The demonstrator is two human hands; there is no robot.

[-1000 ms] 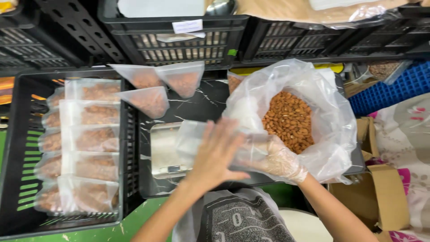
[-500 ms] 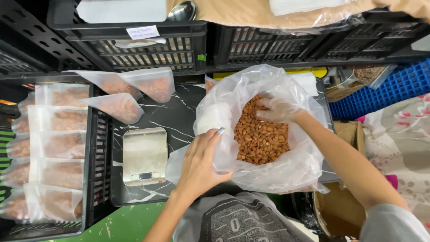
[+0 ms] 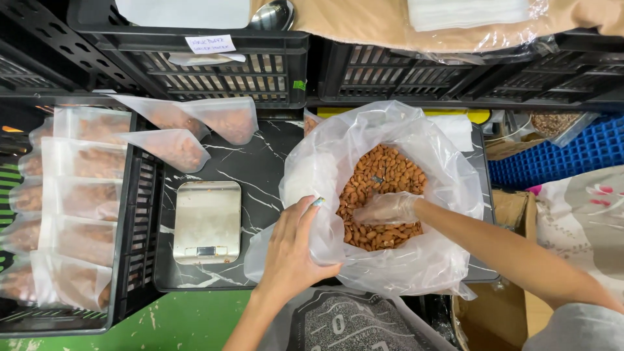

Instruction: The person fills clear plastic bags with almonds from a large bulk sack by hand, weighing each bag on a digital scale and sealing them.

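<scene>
Scale (image 3: 207,221) on the surface (image 3: 260,169), bag of almonds (image 3: 383,195) to its right, filled pouches (image 3: 175,130) behind the scale — more pouches in the crate (image 3: 127,214) at left, crates (image 3: 214,65) stacked along the back.

Large clear plastic bag (image 3: 437,260), mouth wide open, on dark marble-patterned board, right of scale, half full of brown almonds (image 3: 383,179)

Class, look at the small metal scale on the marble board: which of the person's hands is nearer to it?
Left. The left hand grips the plastic bag's rim just right of the scale; the gloved right hand is farther right, inside the bag on the almonds.
</scene>
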